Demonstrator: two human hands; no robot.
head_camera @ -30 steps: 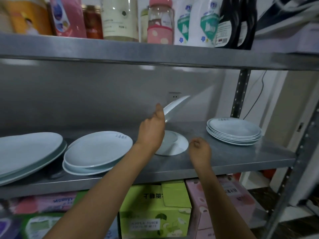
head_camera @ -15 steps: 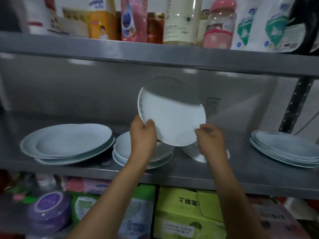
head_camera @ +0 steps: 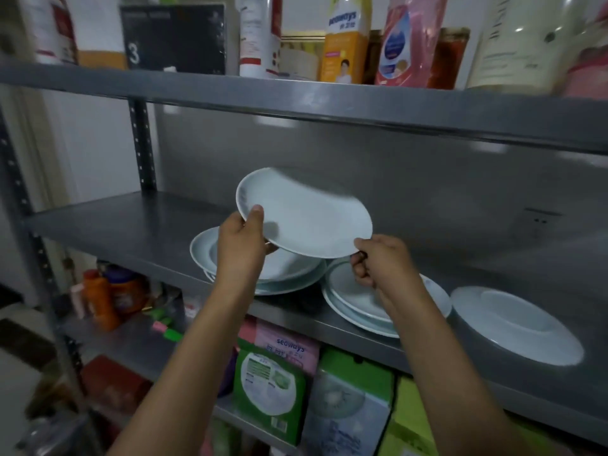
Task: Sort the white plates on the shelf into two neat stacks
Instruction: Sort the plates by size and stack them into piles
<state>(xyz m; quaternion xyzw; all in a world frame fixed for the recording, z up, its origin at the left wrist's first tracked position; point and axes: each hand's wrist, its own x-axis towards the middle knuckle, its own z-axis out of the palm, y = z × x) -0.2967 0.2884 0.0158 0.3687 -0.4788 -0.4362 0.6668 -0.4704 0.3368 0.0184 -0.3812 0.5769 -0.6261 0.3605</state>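
Note:
A white plate (head_camera: 306, 213) hangs tilted in the air above the grey metal shelf (head_camera: 131, 228). My left hand (head_camera: 241, 245) grips its left rim, thumb on top. My right hand (head_camera: 381, 261) pinches its right rim. Directly below the held plate sits a stack of large white plates (head_camera: 289, 274), partly hidden by my left hand. To its right lies a second stack of white plates (head_camera: 355, 301), partly covered by my right wrist. Further right a single white plate (head_camera: 516, 324) lies upside down on the shelf.
The upper shelf (head_camera: 329, 103) carries bottles, pouches and a dark box close above the plates. A perforated upright post (head_camera: 143, 149) stands at the left. Below, cartons and orange bottles (head_camera: 105, 294) fill the lower shelves.
The view has swung left. Both hands have carried the plate leftward and tipped it flatter, over the large stack at the left. The far-right stack has left the view.

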